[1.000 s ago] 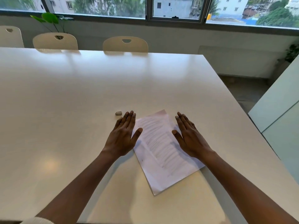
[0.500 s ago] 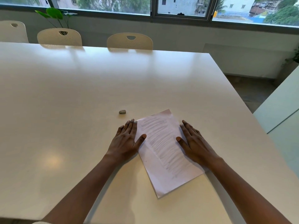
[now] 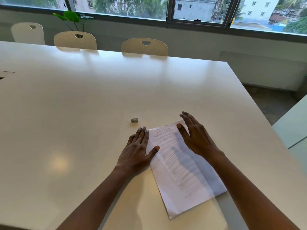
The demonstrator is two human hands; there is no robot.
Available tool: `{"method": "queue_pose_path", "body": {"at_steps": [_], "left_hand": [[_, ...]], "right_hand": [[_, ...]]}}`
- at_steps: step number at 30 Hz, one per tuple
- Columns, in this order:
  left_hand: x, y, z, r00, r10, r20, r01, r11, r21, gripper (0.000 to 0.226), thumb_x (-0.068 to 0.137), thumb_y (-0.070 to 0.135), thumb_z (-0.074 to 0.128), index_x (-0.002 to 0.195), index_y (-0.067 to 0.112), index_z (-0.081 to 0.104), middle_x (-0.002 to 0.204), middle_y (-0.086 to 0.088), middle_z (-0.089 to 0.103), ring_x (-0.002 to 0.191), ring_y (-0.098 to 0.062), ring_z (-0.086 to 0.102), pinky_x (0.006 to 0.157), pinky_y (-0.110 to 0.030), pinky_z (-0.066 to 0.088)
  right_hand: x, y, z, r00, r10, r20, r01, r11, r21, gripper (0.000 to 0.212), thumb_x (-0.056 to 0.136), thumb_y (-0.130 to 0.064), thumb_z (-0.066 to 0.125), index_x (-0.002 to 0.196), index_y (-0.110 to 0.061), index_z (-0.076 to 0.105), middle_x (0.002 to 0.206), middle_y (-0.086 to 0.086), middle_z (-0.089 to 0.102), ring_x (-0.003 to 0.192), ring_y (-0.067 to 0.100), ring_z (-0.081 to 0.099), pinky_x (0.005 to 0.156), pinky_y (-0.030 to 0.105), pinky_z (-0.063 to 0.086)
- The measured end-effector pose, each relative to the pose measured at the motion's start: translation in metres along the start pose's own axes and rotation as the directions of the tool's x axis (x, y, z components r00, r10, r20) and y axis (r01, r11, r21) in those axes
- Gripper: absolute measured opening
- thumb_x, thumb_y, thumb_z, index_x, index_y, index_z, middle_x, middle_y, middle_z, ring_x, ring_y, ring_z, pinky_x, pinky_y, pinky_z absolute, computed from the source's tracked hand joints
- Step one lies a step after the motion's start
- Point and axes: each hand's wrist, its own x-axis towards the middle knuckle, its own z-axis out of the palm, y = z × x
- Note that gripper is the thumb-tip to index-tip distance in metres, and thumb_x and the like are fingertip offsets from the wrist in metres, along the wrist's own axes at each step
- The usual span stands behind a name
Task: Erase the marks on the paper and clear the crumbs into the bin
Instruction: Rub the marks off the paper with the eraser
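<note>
Step in hand: preparation, judged from the layout. No erasing has begun.

1. The paper (image 3: 181,183) lies skewed on the counter (image 3: 83,105), near its front edge, with the pencil marks (image 3: 167,157) running down its middle.
2. The left hand (image 3: 137,151) lies flat beside the sheet's left edge, fingers straight, thumb tip on the sheet. It grips nothing.
3. The right hand (image 3: 196,138) hovers over the sheet's far right part, fingers spread, holding nothing.
4. The eraser (image 3: 134,120) rests on the counter just beyond the left fingertips, apart from the sheet.

Next move, as a judgement: 1 hand pins the sheet while the other picks up the eraser. The bin is not in view.
</note>
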Motion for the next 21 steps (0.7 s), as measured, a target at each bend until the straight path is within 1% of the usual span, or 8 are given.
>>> {"method": "queue_pose_path", "body": {"at_steps": [3,6,10,12,14,17,18,21], "left_hand": [[0.000,0.000,0.000,0.999,-0.030,-0.015,0.031,0.999,0.025,0.096,0.095,0.078,0.012,0.165,0.014,-0.003,0.174,-0.003,-0.007,0.158,-0.012,-0.014,0.129,-0.036,-0.005],[0.002,-0.001,-0.001,0.997,-0.068,-0.029,0.069,0.997,0.026,0.100,0.094,0.080,0.014,0.165,0.012,-0.002,0.173,-0.006,-0.007,0.159,-0.016,-0.013,0.131,-0.041,-0.001],[0.002,0.003,0.001,0.996,-0.076,-0.040,0.077,0.997,0.022,0.101,0.094,0.081,0.019,0.165,0.011,0.001,0.174,-0.006,0.001,0.160,-0.016,-0.005,0.131,-0.040,0.000],[0.002,0.003,0.001,0.996,-0.075,-0.049,0.076,0.997,0.025,0.100,0.095,0.080,0.021,0.165,0.011,0.002,0.174,-0.007,0.003,0.160,-0.016,-0.002,0.131,-0.040,0.001],[0.003,0.003,-0.001,0.996,-0.073,-0.054,0.075,0.997,0.026,0.098,0.096,0.079,0.023,0.165,0.011,0.001,0.173,-0.007,0.004,0.160,-0.016,0.000,0.131,-0.040,0.001],[0.002,0.003,-0.001,0.995,-0.079,-0.067,0.080,0.997,0.018,0.097,0.097,0.077,0.024,0.165,0.011,0.004,0.173,-0.008,0.009,0.160,-0.016,0.004,0.131,-0.040,0.002],[0.002,0.003,0.000,0.994,-0.080,-0.070,0.081,0.997,0.013,0.097,0.097,0.077,0.024,0.165,0.011,0.006,0.173,-0.009,0.011,0.160,-0.016,0.005,0.131,-0.040,0.003],[0.002,0.003,0.000,0.994,-0.074,-0.082,0.075,0.997,0.006,0.096,0.097,0.076,0.026,0.165,0.010,0.009,0.172,-0.009,0.015,0.160,-0.015,0.008,0.131,-0.039,0.005]], "right_hand": [[0.033,-0.022,0.006,0.998,-0.065,-0.012,0.065,0.997,0.042,0.051,0.103,-0.040,0.043,0.145,-0.010,0.045,0.151,0.010,0.046,0.137,0.024,0.045,0.110,0.032,0.037],[0.062,-0.042,0.019,0.993,-0.119,0.006,0.118,0.988,0.098,0.046,0.103,-0.037,0.048,0.139,-0.008,0.052,0.141,0.011,0.056,0.128,0.024,0.054,0.103,0.030,0.042],[0.089,-0.056,0.049,0.989,-0.144,0.039,0.137,0.981,0.139,0.040,0.099,-0.034,0.058,0.129,-0.007,0.062,0.126,0.011,0.066,0.111,0.023,0.064,0.087,0.023,0.044],[0.099,-0.063,0.066,0.988,-0.139,0.068,0.127,0.980,0.154,0.038,0.096,-0.031,0.063,0.125,-0.007,0.065,0.119,0.011,0.069,0.103,0.022,0.067,0.084,0.023,0.046],[0.107,-0.068,0.082,0.986,-0.126,0.107,0.109,0.982,0.156,0.036,0.093,-0.028,0.066,0.123,-0.008,0.067,0.119,0.010,0.070,0.102,0.023,0.067,0.085,0.027,0.051],[0.115,-0.072,0.101,0.983,-0.088,0.161,0.066,0.988,0.138,0.038,0.091,-0.029,0.067,0.124,-0.011,0.067,0.123,0.009,0.069,0.109,0.025,0.066,0.092,0.043,0.055],[0.117,-0.073,0.105,0.981,-0.075,0.177,0.052,0.990,0.129,0.039,0.090,-0.031,0.066,0.124,-0.011,0.066,0.125,0.009,0.068,0.110,0.026,0.065,0.092,0.046,0.055],[0.122,-0.075,0.117,0.980,-0.038,0.198,0.022,0.997,0.079,0.040,0.091,-0.035,0.064,0.124,-0.013,0.067,0.125,0.008,0.068,0.115,0.029,0.062,0.094,0.048,0.052]]}}
